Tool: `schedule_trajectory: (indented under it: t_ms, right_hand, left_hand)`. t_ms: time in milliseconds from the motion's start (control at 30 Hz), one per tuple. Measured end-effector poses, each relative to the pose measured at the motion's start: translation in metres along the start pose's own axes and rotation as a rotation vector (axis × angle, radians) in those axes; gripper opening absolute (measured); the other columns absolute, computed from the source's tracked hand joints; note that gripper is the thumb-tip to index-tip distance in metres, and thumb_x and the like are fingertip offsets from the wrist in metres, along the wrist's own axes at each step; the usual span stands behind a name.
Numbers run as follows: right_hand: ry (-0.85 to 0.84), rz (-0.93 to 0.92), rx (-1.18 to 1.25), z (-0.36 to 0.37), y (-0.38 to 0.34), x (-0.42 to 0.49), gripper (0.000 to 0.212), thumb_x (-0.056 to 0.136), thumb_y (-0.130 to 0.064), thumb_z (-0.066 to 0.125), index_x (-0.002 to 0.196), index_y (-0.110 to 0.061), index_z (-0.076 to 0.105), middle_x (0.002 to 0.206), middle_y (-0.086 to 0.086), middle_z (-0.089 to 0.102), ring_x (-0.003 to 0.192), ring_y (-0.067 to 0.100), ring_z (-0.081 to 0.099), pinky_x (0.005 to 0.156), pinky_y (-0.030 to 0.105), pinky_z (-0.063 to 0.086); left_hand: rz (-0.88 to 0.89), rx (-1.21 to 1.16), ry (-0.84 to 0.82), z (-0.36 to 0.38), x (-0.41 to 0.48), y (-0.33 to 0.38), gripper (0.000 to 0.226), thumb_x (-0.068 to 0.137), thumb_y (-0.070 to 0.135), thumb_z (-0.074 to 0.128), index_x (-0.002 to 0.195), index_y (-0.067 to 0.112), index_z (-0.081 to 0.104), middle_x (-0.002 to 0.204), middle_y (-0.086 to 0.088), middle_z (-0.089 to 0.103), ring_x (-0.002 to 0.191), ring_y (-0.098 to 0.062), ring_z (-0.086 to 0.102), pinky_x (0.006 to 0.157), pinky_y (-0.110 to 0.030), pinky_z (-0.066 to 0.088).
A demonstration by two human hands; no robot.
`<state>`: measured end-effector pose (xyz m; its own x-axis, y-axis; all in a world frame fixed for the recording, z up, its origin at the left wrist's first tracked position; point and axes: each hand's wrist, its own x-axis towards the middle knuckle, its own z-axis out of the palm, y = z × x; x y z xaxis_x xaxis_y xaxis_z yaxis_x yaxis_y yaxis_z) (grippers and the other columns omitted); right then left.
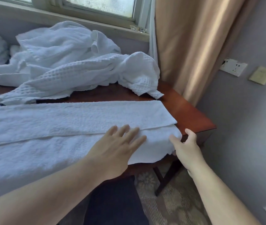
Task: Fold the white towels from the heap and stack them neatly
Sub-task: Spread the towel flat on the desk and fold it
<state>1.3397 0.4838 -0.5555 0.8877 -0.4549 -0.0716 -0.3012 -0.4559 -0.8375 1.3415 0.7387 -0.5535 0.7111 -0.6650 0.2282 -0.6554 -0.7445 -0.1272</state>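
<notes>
i see one long white towel laid flat across the near side of the dark red wooden worktop, running from the left edge of view to just short of the worktop's right end. it is terry, nubbly, and folded lengthways: an upper layer overlaps a lower one, and its hem draws a raised line along the whole length. the near right corner droops over the worktop's near edge. my left grip is released, palm down, fingers spread flat on the towel near its right end. my right grip is at that drooping corner, thumb lying on the cloth and the forefinger raised past the towel's end; i cannot tell if it has clenched on the corner. the heap of crumpled white towels sits on the far side below the window, a waffle-weave one in front, just beyond the flat towel.
</notes>
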Motion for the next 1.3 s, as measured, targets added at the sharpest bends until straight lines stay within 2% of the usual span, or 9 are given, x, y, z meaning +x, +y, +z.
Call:
schedule_trajectory:
  t_ms: [200,333,400,500,667,800,867,1100,1300]
  right_hand:
    - [-0.153,-0.137,0.288,-0.014,-0.003,-0.004,0.043,0.080,-0.026,0.078,0.118,-0.042,0.064,0.102,-0.003,0.075,0.097,0.013,0.070,0.083,0.036,0.056]
    - [-0.284,-0.113,0.555,-0.025,-0.018,-0.003,0.031,0.069,-0.034,0.084,0.097,-0.024,0.076,0.109,0.008,0.069,0.102,0.025,0.063,0.083,0.041,0.053]
    - [-0.266,-0.091,0.554,-0.030,-0.027,0.000,0.034,0.069,-0.039,0.080,0.096,-0.019,0.077,0.113,0.015,0.072,0.105,0.032,0.066,0.091,0.050,0.053]
    - [-0.272,-0.087,0.481,-0.039,-0.033,0.010,0.038,0.076,-0.049,0.074,0.091,-0.014,0.079,0.104,0.004,0.076,0.093,0.019,0.072,0.072,0.037,0.058]
    - [-0.689,-0.238,0.539,-0.062,-0.034,0.021,0.053,0.079,-0.012,0.063,0.132,-0.013,0.061,0.122,0.008,0.070,0.102,0.022,0.068,0.069,0.029,0.047]
    - [-0.261,-0.457,-0.068,-0.050,-0.060,0.037,0.008,0.089,-0.024,0.073,0.083,-0.029,0.070,0.084,-0.007,0.074,0.064,0.007,0.062,0.056,0.026,0.039]
    - [-0.027,-0.568,-0.370,-0.039,-0.074,0.048,0.032,0.088,-0.039,0.068,0.061,-0.024,0.059,0.068,-0.007,0.061,0.061,0.011,0.052,0.054,0.025,0.035]
    - [-0.130,-0.539,-0.284,0.008,-0.095,0.088,0.021,0.091,-0.022,0.059,0.085,-0.002,0.063,0.073,0.013,0.063,0.068,0.029,0.055,0.057,0.038,0.041]
    - [0.030,-0.364,-0.271,0.028,-0.086,0.118,0.049,0.096,-0.043,0.054,0.059,-0.016,0.039,0.049,-0.006,0.039,0.049,0.014,0.038,0.044,0.029,0.028]
  left_hand:
    - [0.042,0.088,-0.126,-0.002,-0.012,0.003,0.119,0.081,0.057,0.067,0.154,0.029,-0.022,0.166,-0.007,-0.009,0.150,-0.034,0.001,0.119,-0.055,0.010]
    - [-0.001,-0.041,-0.090,-0.017,-0.010,0.007,0.074,0.090,0.030,0.047,0.154,0.027,0.011,0.161,-0.001,0.014,0.146,-0.028,0.019,0.118,-0.046,0.024]
    - [-0.033,-0.137,-0.045,-0.032,-0.009,0.007,0.038,0.090,0.030,0.035,0.126,0.028,0.048,0.136,0.008,0.047,0.125,-0.019,0.042,0.101,-0.038,0.042]
    - [-0.161,-0.319,-0.061,-0.056,-0.003,0.002,0.024,0.098,0.031,0.032,0.076,0.030,0.042,0.082,0.008,0.053,0.079,-0.012,0.052,0.064,-0.035,0.045]
    - [-0.277,-0.512,-0.149,-0.088,0.024,-0.030,0.031,0.106,0.029,0.034,0.081,0.021,0.049,0.072,0.004,0.052,0.063,-0.010,0.048,0.054,-0.028,0.030]
    - [-0.299,-0.498,-0.239,-0.095,0.054,-0.063,0.041,0.105,0.043,0.039,0.074,0.019,0.049,0.069,0.005,0.050,0.061,-0.012,0.047,0.056,-0.029,0.032]
    - [-0.325,-0.491,-0.292,-0.091,0.067,-0.078,0.043,0.102,0.048,0.043,0.072,0.019,0.052,0.069,0.004,0.052,0.062,-0.014,0.049,0.058,-0.030,0.036]
    - [-0.396,-0.405,-0.384,-0.066,0.099,-0.111,0.039,0.097,0.057,0.049,0.075,0.026,0.059,0.076,0.006,0.061,0.069,-0.013,0.057,0.057,-0.029,0.038]
    - [-0.417,-0.355,-0.363,-0.041,0.119,-0.133,0.043,0.089,0.062,0.057,0.070,0.024,0.058,0.068,0.006,0.060,0.059,-0.013,0.054,0.052,-0.028,0.036]
